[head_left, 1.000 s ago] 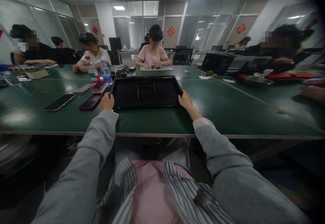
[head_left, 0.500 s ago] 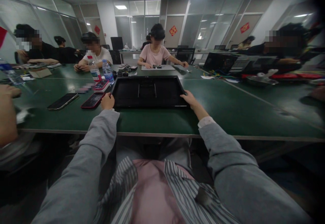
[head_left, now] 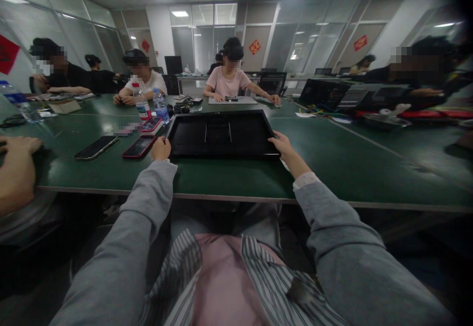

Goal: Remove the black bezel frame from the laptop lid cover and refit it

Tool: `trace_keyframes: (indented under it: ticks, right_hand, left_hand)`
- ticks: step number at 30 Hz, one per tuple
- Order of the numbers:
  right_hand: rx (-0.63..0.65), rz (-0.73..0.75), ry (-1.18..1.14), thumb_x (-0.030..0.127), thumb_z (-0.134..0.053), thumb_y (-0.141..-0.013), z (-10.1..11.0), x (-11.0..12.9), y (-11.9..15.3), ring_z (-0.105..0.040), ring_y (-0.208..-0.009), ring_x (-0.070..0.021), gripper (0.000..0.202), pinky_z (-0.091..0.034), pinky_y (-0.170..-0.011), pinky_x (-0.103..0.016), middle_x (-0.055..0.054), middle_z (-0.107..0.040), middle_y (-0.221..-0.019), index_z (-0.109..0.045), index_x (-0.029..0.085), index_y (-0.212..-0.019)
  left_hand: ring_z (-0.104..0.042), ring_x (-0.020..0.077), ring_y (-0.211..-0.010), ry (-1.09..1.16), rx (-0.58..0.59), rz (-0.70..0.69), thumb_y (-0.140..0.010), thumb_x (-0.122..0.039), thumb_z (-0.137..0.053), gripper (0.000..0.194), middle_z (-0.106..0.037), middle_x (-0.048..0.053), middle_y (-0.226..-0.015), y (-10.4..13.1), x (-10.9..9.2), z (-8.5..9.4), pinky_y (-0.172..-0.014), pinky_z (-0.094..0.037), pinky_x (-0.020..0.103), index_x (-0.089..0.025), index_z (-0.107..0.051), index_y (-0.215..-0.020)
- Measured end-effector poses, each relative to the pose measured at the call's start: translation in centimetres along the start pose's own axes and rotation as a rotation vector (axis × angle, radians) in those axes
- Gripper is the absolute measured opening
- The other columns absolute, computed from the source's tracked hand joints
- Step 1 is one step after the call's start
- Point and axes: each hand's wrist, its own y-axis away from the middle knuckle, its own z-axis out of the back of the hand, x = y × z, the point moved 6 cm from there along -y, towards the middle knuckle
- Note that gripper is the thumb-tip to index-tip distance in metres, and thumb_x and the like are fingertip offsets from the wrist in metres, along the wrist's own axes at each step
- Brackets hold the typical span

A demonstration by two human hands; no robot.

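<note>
A wide, shallow black rectangular panel (head_left: 246, 136), like a monitor casing with raised edges, is in front of me over the green table. A small framed part stands out at its middle. My left hand (head_left: 161, 148) is closed around its left edge near the front corner. On the right side, my right hand (head_left: 283, 146) grips the other edge, thumb on top and fingers partly hidden beneath. Just left of my left hand lies a phone in a red case (head_left: 139, 147). I cannot tell whether the panel touches the table.
Another dark phone (head_left: 96, 147) lies farther left. Two plastic bottles (head_left: 160, 105) stand behind the phones, near a tangle of cables (head_left: 188, 104). Across the green table (head_left: 351, 163) sits a person in pink (head_left: 229, 82). Another person's arm (head_left: 18, 168) rests at the left edge.
The view has swung slightly left, so the whole scene appears a little farther right. Both hands keep their hold on the panel, which has barely moved.
</note>
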Motion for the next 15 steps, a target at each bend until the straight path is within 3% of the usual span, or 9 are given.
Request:
trace_keyframes:
  ticks: [5, 11, 15]
  right_hand:
    - [-0.055, -0.17, -0.26, 0.013, -0.065, -0.068, 1.3, -1.5, -0.5, -0.065, -0.069, -0.0158, 0.058, -0.06, -0.071, -0.032, -0.001, -0.07, -0.084, -0.067, 0.016, -0.125]
    - [-0.332, -0.217, -0.233, 0.005, -0.062, -0.07, 5.9, -3.5, -1.0, -0.061, -0.071, -0.0116, 0.053, -0.056, -0.072, -0.025, -0.002, -0.066, -0.087, -0.065, 0.011, -0.123]
    - [-0.614, -0.233, -0.097, 0.001, -0.061, -0.074, 10.1, -5.3, -0.6, -0.064, -0.092, -0.0132, 0.053, -0.051, -0.09, -0.025, -0.011, -0.067, -0.107, -0.061, 0.004, -0.127]
  left_hand:
    - [-0.058, 0.0295, -0.131, 0.013, 0.005, -0.02, -0.1, -0.029, -0.046, 0.043, -0.066, 0.016, -0.137, 0.2, -0.6, 0.0, -0.11, -0.043, 0.04, -0.014, -0.061, -0.138]
    - [-0.06, 0.029, -0.128, 0.034, 0.024, -0.018, -0.1, -0.028, -0.047, 0.041, -0.067, 0.016, -0.135, 0.7, -1.0, 0.2, -0.108, -0.044, 0.04, -0.014, -0.062, -0.135]
    - [-0.061, 0.0287, -0.128, 0.041, 0.028, -0.028, -0.1, -0.027, -0.048, 0.039, -0.067, 0.016, -0.134, 0.7, -0.9, 0.1, -0.109, -0.044, 0.04, -0.015, -0.063, -0.133]
